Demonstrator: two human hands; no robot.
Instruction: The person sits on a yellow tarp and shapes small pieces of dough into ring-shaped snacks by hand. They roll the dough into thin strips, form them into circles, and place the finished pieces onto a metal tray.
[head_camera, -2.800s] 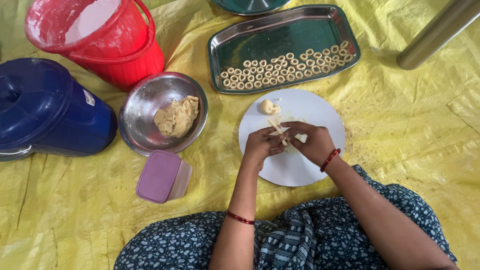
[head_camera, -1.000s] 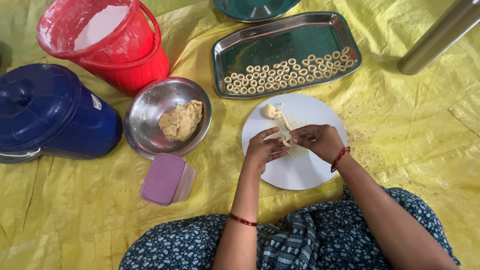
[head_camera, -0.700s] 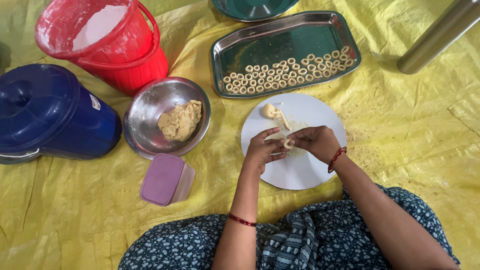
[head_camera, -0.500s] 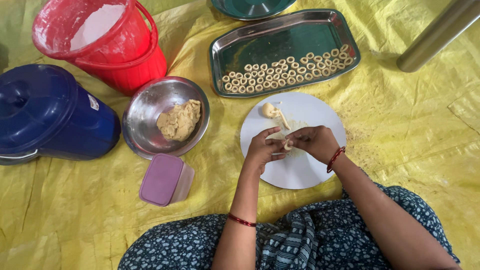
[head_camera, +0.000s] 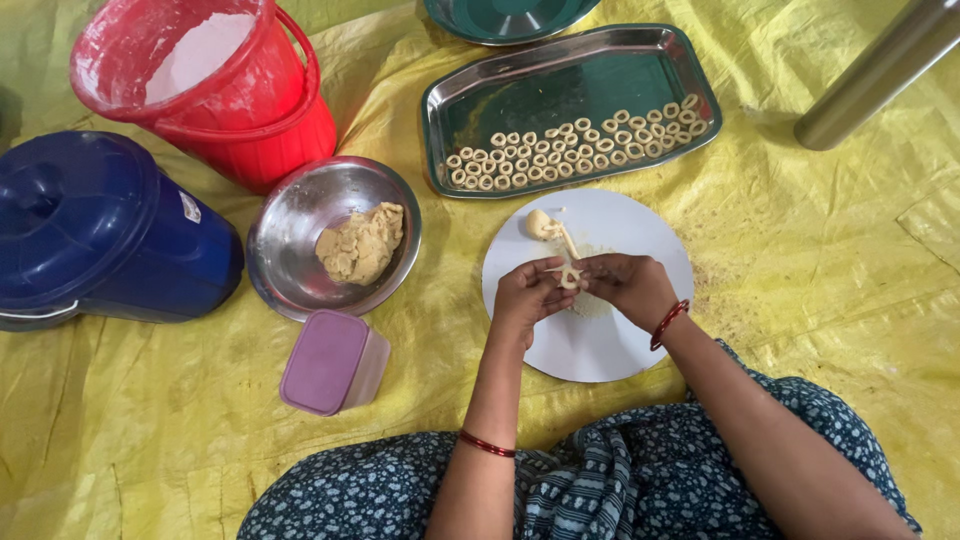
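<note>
Sitting cross-legged on the yellow sheet, the person held both hands together over the white round board. The left hand and the right hand each pinched a thin dough strip between fingertips, curling its end into a small loop. The strip ran up from the fingers to a dough lump resting on the board's far side. Neither hand was clenched; both gripped lightly at the tips.

To do this step well, I judged that the pinch should stay gentle so the soft strip would not flatten, that the ends should overlap and be pressed firmly enough to seal, and that the loop should match the finished rings in width.

Just left of the board lay a small lilac lidded box, rectangular with rounded corners, shut. Beyond it stood a steel bowl holding more tan dough. Farther left sat a dark blue lidded tub with a small pale label on its side, too small to make out. Behind the bowl stood a red bucket, dusted white and holding flour. At the far side a steel tray carried rows of small dough rings. A second dish edge showed beyond it, and a metal pole slanted at the far right.
</note>
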